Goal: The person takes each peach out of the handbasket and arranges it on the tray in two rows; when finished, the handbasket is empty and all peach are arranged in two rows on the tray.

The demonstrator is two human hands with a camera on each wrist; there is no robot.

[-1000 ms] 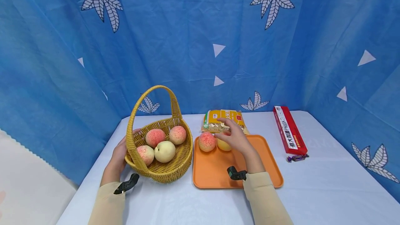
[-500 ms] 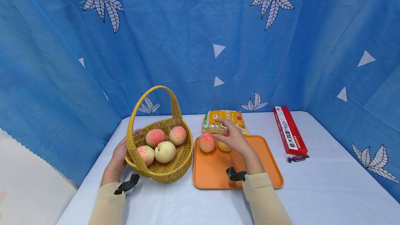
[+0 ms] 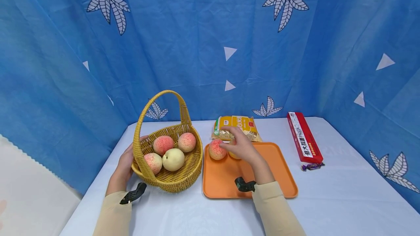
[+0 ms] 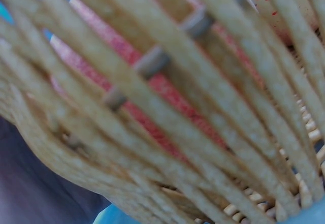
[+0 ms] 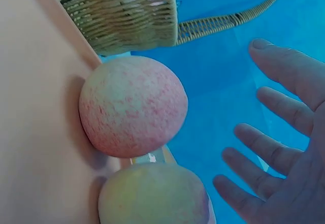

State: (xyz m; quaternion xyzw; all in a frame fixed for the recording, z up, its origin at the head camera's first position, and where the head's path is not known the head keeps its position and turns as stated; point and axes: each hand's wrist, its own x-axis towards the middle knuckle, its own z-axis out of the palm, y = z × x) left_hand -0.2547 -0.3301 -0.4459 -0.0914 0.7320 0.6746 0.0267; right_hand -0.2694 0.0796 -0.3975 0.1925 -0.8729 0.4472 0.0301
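My left hand lies along the outer left side of a woven basket, its fingers reaching along the wall. The basket holds several peaches, among them a pale one and a redder one. In the left wrist view, a red peach shows through the weave; the hand is out of sight there. My right hand hovers with spread fingers over the orange tray. Below it are a pink-speckled peach and a yellowish peach, partly covered by the hand in the head view.
A yellow food packet lies behind the tray. To the right are a red pasta box and a small purple-wrapped candy. The basket's tall handle arches up beside the left hand. Blue curtains surround the white table.
My right hand has drifted slightly left, toward and partly over the pink-speckled peach. The left hand and basket have stayed in place.
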